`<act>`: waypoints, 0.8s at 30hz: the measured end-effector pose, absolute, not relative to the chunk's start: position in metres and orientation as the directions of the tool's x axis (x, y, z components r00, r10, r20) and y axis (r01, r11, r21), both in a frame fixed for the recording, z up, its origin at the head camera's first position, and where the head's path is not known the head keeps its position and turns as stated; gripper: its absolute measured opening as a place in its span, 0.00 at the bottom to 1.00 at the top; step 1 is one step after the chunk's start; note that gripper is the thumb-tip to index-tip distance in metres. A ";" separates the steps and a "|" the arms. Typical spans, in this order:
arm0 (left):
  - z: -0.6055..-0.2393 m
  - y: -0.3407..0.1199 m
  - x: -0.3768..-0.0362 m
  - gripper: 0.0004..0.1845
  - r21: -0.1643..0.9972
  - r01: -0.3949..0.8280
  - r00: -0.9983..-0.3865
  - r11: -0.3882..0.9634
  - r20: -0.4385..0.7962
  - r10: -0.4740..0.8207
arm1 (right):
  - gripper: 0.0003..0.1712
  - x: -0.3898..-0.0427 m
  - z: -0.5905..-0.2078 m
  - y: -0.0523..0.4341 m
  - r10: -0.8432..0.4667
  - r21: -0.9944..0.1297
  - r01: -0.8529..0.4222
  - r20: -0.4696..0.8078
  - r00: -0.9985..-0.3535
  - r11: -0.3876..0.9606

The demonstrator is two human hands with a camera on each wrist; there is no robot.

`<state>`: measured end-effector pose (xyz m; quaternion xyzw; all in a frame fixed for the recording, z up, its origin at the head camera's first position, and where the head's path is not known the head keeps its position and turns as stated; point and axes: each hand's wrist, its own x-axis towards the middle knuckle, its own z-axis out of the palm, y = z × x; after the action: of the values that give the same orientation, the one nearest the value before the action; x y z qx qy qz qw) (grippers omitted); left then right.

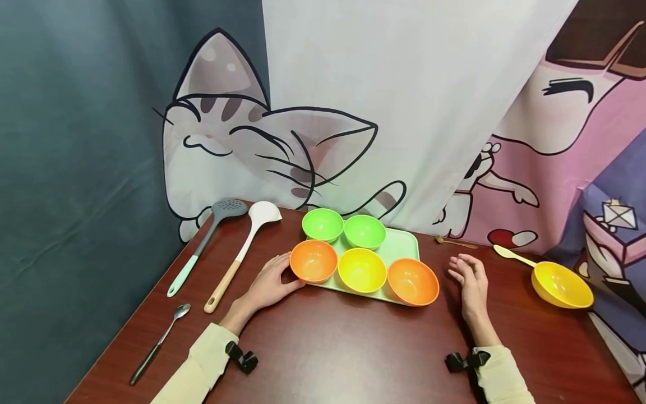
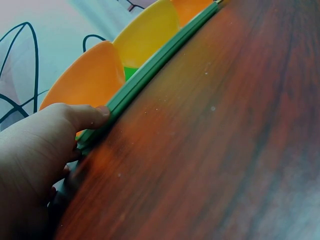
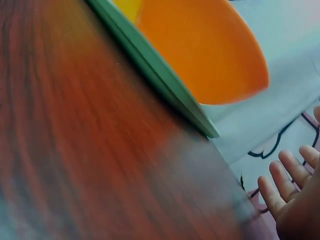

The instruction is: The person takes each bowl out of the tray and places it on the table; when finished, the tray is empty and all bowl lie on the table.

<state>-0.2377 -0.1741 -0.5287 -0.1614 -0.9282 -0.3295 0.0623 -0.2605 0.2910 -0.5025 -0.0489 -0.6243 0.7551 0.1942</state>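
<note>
A pale green tray (image 1: pixel 405 246) carries two green bowls (image 1: pixel 323 224) at the back, and an orange bowl (image 1: pixel 314 261), a yellow bowl (image 1: pixel 361 271) and another orange bowl (image 1: pixel 413 281) along the front. My left hand (image 1: pixel 270 285) grips the tray's left end. In the left wrist view its thumb (image 2: pixel 90 116) lies on the tray's rim beside the orange bowl, the other fingers lower and partly hidden. To the right of the tray, apart from it, my right hand (image 1: pixel 471 286) holds nothing, its fingers loosely bent. Those fingers (image 3: pixel 286 184) appear spread in the right wrist view.
On the left lie a grey slotted turner (image 1: pixel 212 238), a white ladle (image 1: pixel 249 238) with a wooden handle, and a spoon (image 1: pixel 161 339). Towards the right are a small wooden spoon (image 1: pixel 456 242) and a yellow bowl-shaped ladle (image 1: pixel 560 286). A patterned curtain (image 1: pixel 333 67) hangs behind the table.
</note>
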 end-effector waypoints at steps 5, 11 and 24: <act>-0.527 -0.174 -0.239 0.40 0.598 0.338 -0.941 0.726 0.221 0.255 | 0.14 -0.268 -0.481 0.285 0.328 -0.979 -0.196 0.166 -0.930 -0.061; -0.529 -0.174 -0.237 0.40 0.594 0.335 -0.942 0.732 0.212 0.259 | 0.16 -0.274 -0.456 0.281 0.191 -0.969 -0.217 0.237 -0.953 0.118; -0.528 -0.173 -0.236 0.39 0.599 0.340 -0.940 0.725 0.226 0.255 | 0.27 -0.303 -0.427 0.265 -0.131 -0.740 -0.294 0.272 -0.953 0.605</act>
<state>-0.2357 -0.1732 -0.5282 -0.1607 -0.9265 -0.3343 0.0638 -0.3026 0.2653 -0.4269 0.1192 -0.8908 0.4281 0.0952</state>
